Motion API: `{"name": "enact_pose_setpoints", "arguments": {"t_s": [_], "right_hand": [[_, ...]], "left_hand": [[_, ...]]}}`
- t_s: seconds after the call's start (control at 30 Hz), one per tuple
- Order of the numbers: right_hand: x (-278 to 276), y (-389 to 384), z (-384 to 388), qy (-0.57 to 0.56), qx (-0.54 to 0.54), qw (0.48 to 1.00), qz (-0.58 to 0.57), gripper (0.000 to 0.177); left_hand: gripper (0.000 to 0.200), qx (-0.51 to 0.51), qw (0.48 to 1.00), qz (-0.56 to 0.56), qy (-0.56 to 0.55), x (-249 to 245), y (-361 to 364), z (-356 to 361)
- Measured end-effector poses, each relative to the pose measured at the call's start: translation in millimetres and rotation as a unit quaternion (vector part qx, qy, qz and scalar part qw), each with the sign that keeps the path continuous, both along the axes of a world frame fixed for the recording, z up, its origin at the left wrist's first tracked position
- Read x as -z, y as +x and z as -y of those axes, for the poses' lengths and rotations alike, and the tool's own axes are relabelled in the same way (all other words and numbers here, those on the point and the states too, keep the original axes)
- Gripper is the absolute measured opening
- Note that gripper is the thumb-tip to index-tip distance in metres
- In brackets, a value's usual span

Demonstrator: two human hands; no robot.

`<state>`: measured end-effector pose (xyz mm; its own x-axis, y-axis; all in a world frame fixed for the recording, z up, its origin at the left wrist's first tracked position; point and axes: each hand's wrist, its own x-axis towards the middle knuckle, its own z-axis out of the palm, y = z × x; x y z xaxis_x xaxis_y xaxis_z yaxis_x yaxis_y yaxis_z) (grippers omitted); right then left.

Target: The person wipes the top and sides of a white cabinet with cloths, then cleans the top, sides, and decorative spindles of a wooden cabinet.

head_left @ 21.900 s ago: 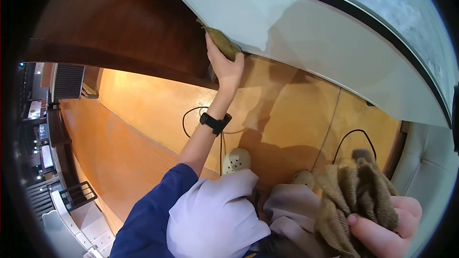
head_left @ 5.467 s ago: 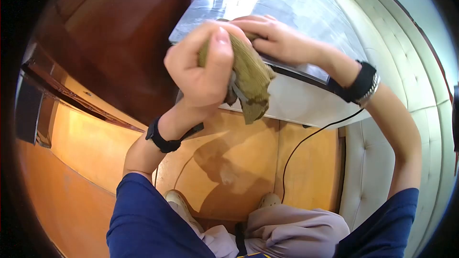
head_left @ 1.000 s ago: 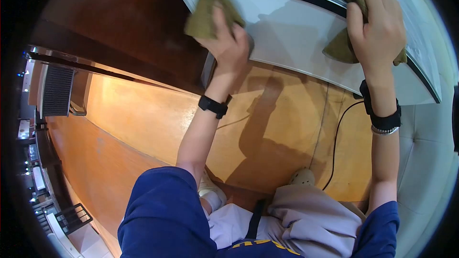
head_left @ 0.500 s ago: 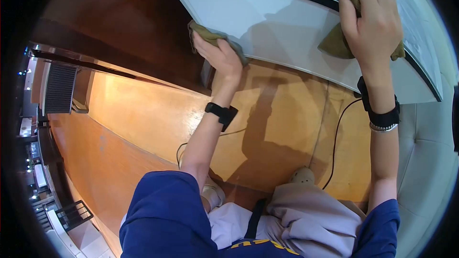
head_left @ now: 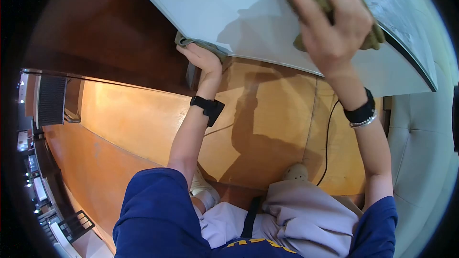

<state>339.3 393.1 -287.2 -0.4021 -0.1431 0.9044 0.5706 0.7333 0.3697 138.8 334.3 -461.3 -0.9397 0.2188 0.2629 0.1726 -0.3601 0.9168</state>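
Observation:
My left hand [head_left: 202,59] grips a folded olive cloth [head_left: 210,48] against the lower left corner of a white panel [head_left: 229,16], beside the dark wood. At the upper right, my right hand [head_left: 334,21] holds another olive cloth [head_left: 375,36] on the panel's black-trimmed top edge. Part of this cloth hangs down over the white face, and the hand covers much of it. The marbled top [head_left: 399,7] lies beyond the black trim. Both wrists wear black bands.
Dark wood furniture [head_left: 105,28] stands at the left. A pale padded seat [head_left: 416,162] runs along the right. A black cable [head_left: 328,138] crosses the tan floor [head_left: 272,114] near my shoe [head_left: 296,172]. A dark chair [head_left: 52,95] is at the far left.
My right hand and its cloth have moved left along the top edge. The view has shifted slightly, and my left hand with its cloth appears a little further left.

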Motion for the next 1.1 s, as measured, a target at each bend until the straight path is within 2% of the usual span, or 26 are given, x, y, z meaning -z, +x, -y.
{"name": "enact_pose_setpoints", "arguments": {"t_s": [0.03, 0.07, 0.23, 0.4, 0.5, 0.57, 0.73, 0.8, 0.93, 1.1], "right_hand": [[12.3, -0.4, 0.1, 0.015, -0.023, 1.000, -0.011, 0.032], [22.9, 0.4, 0.4, 0.015, -0.020, 1.000, -0.008, 0.032], [80.1, 8.4, -1.5, -0.012, -0.085, 0.982, 0.171, 0.031], [143.6, 14.6, -5.8, -0.042, -0.117, 0.960, 0.250, 0.030], [135.7, 14.2, -0.5, -0.076, -0.126, 0.950, 0.277, 0.033], [125.3, 5.8, 4.0, -0.084, -0.103, 0.967, 0.218, 0.036], [77.4, -19.0, 7.4, -0.093, -0.124, 0.973, 0.169, 0.038], [56.3, -38.1, 9.0, -0.106, -0.164, 0.972, 0.129, 0.038], [11.7, -96.5, 15.0, -0.038, -0.255, 0.966, -0.012, 0.032], [-4.5, -126.8, 16.7, 0.027, -0.208, 0.975, -0.079, 0.025]], "left_hand": [[0.043, 0.003, 1.000, 0.003, 0.000, 2.1, -0.5, -0.3], [0.043, -0.005, 1.000, -0.011, -0.009, 5.2, -1.5, -0.3], [0.038, 0.002, 1.000, -0.023, 0.002, 15.4, -5.5, -1.0], [0.035, -0.007, 1.000, -0.016, -0.014, 4.3, 2.4, 2.2], [0.036, 0.004, 0.999, -0.012, -0.042, 1.3, 2.9, 4.1], [0.037, 0.008, 0.999, -0.011, -0.053, 10.8, -2.6, 2.9], [0.044, -0.008, 0.997, -0.040, -0.065, 12.1, -3.7, 6.1], [0.047, -0.029, 0.983, -0.158, -0.090, 14.7, -4.9, 7.3], [0.052, -0.013, 0.984, -0.140, -0.109, 11.0, -0.8, 11.1], [0.049, -0.018, 0.979, -0.128, -0.156, 20.7, -5.9, 9.9]]}}
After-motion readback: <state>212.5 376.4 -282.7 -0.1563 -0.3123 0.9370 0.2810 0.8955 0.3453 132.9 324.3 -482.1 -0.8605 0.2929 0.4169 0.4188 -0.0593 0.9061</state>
